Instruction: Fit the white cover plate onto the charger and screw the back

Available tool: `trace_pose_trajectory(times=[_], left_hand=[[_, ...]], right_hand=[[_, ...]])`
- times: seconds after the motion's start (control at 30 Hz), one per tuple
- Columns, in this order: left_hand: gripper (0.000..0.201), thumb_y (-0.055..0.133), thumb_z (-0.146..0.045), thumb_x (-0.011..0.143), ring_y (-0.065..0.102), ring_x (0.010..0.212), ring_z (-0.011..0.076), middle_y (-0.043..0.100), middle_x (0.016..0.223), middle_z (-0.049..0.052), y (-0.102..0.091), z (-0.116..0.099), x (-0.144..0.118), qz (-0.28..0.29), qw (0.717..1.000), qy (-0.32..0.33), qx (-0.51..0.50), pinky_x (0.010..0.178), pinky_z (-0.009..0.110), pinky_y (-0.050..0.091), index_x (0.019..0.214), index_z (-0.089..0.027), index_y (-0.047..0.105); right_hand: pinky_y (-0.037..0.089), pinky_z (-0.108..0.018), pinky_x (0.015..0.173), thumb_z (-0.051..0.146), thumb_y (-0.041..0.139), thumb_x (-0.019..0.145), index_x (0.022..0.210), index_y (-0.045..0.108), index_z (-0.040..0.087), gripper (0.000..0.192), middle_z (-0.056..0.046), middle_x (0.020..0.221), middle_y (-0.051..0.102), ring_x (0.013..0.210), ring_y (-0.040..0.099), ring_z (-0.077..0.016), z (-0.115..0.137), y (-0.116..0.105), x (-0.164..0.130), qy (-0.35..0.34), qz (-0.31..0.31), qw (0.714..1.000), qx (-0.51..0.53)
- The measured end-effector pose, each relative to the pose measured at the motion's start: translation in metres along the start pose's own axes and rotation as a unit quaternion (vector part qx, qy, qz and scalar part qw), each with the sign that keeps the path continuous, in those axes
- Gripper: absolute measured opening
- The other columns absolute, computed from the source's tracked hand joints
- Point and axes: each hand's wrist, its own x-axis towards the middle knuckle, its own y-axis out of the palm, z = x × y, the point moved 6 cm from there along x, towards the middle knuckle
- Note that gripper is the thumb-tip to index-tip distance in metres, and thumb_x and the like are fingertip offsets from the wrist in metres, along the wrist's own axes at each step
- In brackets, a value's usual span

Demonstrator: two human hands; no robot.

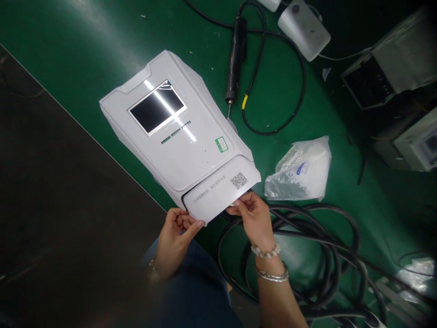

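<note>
A white device housing (191, 159) with a dark rectangular screen (157, 108) lies face up on the green work surface. At its near end is a white cover panel (213, 193) printed with a QR code (239, 181) and a line of text. A dark gap shows between panel and housing on the left. My left hand (179, 232) grips the panel's left near corner, thumb on top. My right hand (251, 212) pinches its near edge below the QR code, with the fingertips partly hidden underneath.
Beyond the housing lies a black electric screwdriver (236, 61) with its looped cord. To the right are a clear plastic bag (300, 171) with white contents and a coiled thick black cable (324, 237). A white box (303, 29) and grey equipment (392, 59) stand farther back.
</note>
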Motion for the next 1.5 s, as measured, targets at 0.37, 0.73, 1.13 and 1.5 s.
trace_pose_trajectory(times=[0.37, 0.73, 1.13, 1.5], left_hand=[[0.033, 0.07, -0.041, 0.079, 0.047, 0.069, 0.0106, 0.051, 0.076, -0.003, 0.01, 0.008, -0.007, 0.057, 0.997, -0.037, 0.044, 0.065, 0.025, 0.039, 0.088, -0.019, 0.049], [0.027, 0.065, -0.042, 0.083, 0.048, 0.069, 0.0115, 0.053, 0.078, -0.002, 0.003, 0.008, -0.009, 0.026, 0.993, 0.006, 0.111, 0.065, 0.025, 0.04, 0.086, -0.02, 0.05], [0.057, 0.081, -0.042, 0.065, 0.055, 0.079, 0.0177, 0.055, 0.094, 0.003, -0.018, -0.017, -0.008, -0.109, 0.942, 0.165, 0.271, 0.073, 0.033, 0.049, 0.103, -0.022, 0.044], [0.129, 0.079, -0.067, 0.049, 0.001, 0.143, 0.0438, 0.006, 0.159, 0.017, 0.027, -0.107, 0.021, -0.12, 0.738, 0.448, 0.491, 0.114, 0.063, 0.002, 0.151, -0.023, 0.014]], right_hand=[[0.06, -0.03, 0.067, 0.039, 0.068, 0.08, 0.083, 0.056, 0.017, 0.025, 0.0, 0.074, 0.067, 0.066, 0.069, -0.0148, -0.005, 0.003, -0.001, -0.014, 0.0, 1.0, 0.017], [0.059, -0.03, 0.065, 0.04, 0.066, 0.08, 0.082, 0.056, 0.017, 0.025, 0.0, 0.073, 0.065, 0.066, 0.069, -0.0154, -0.002, 0.005, -0.001, -0.02, -0.007, 0.999, -0.024], [0.058, -0.028, 0.063, 0.035, 0.065, 0.081, 0.09, 0.058, 0.018, 0.021, 0.0, 0.079, 0.065, 0.065, 0.066, -0.0129, 0.001, 0.007, 0.008, -0.047, 0.029, 0.997, -0.048], [0.059, -0.029, 0.068, 0.031, 0.064, 0.08, 0.093, 0.059, 0.02, 0.017, -0.001, 0.086, 0.067, 0.077, 0.066, -0.0149, 0.004, 0.003, 0.013, -0.059, 0.065, 0.996, 0.002]])
